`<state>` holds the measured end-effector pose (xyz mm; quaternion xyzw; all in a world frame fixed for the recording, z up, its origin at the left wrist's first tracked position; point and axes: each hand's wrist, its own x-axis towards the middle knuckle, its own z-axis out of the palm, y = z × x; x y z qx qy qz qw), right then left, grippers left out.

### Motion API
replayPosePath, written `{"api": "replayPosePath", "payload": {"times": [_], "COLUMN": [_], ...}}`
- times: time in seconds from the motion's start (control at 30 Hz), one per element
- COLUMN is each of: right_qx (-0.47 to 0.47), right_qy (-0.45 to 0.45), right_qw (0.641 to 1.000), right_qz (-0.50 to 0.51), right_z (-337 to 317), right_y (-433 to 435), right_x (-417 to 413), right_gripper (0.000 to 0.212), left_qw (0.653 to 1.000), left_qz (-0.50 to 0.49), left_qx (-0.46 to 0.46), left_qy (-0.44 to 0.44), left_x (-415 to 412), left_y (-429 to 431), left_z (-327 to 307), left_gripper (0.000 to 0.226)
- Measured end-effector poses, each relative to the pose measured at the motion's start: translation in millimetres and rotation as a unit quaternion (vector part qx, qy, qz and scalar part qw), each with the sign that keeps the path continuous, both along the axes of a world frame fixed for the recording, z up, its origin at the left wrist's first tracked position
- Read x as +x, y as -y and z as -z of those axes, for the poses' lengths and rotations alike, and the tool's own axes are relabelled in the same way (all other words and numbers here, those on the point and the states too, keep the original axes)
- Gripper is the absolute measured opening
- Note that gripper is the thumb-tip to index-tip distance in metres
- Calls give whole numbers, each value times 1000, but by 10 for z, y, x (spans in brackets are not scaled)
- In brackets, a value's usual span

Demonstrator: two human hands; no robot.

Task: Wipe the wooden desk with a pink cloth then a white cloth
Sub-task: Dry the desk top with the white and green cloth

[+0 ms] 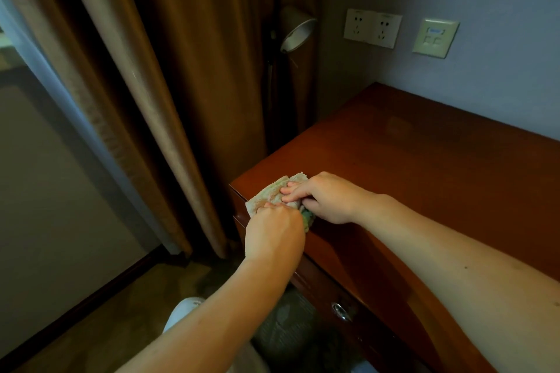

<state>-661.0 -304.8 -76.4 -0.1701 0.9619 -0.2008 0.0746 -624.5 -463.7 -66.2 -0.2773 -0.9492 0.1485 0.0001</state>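
The pale cloth (272,194), bunched and showing a green patch on its near side, lies on the front left corner of the reddish wooden counter (424,166), reaching just over the edge. The left hand (274,233) grips its near part with curled fingers, while the right hand (322,200) pinches its top. Behind the corner hang a brown curtain (181,70) and a lamp (295,30), with wall sockets (372,28) nearby.

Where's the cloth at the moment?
In the head view, the cloth lies on the wooden desk at its corner nearest the brown curtain, gripped by the left hand and right hand.
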Motion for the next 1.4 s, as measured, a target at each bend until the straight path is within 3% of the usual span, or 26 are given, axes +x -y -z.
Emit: {"api": "replayPosePath", "payload": {"times": [0.5,0.73,0.87,0.97,1.07,1.27,1.4], "right_qx": [-8,-18,5,32,6,10,-31], "right_qy": [3,3,4,7,-34,-125,-152], "right_qw": [1000,1000,1000,998,994,972,963], "right_qz": [1,-2,5,45,107,199,221], "right_z": [31,36,30,9,-85,-168,-82], "right_y": [-230,-358,-363,-285,-180,78,407], "right_x": [263,326,336,371,541,1028,1134], "right_gripper": [44,45,43,43,44,24,17], "left_qw": [998,996,991,977,950,934,914], "left_qz": [23,77,110,73,9,108,187], "left_qx": [-49,-18,60,195,272,270,261], "left_qy": [12,-28,-39,55,156,208,246], "left_x": [276,300,209,89,-205,-655,-786], "left_y": [-284,-292,-143,24,204,152,-66], "left_z": [-48,-21,-21,-38,-92,-229,-223], "left_gripper": [40,31,23,37,31,20,39]}}
